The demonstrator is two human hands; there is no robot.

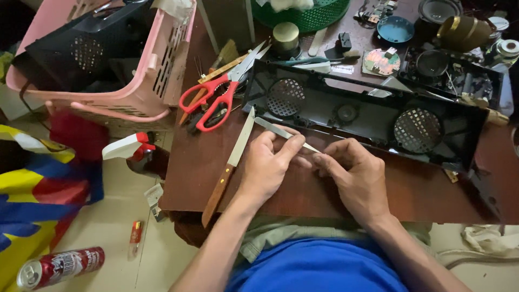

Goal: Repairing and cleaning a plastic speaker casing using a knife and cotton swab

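My left hand (pixel 268 165) grips metal tweezers (pixel 275 130) near their middle, over the brown wooden table (pixel 189 167). My right hand (pixel 354 176) pinches at the tweezers' tip, fingers closed around something too small to make out. Just behind both hands lies a long black plastic speaker casing (pixel 367 116) with two round grilles. A wooden-handled knife (pixel 230 165) lies on the table left of my left hand, blade pointing away.
Red-handled scissors (pixel 216 94) lie near the back left. A pink basket (pixel 130 59) holding a black part sits at left. Circuit boards, speaker parts and a green basket (pixel 313 16) crowd the back. A spray bottle (pixel 130 146) and a red can (pixel 59 266) lie on the floor.
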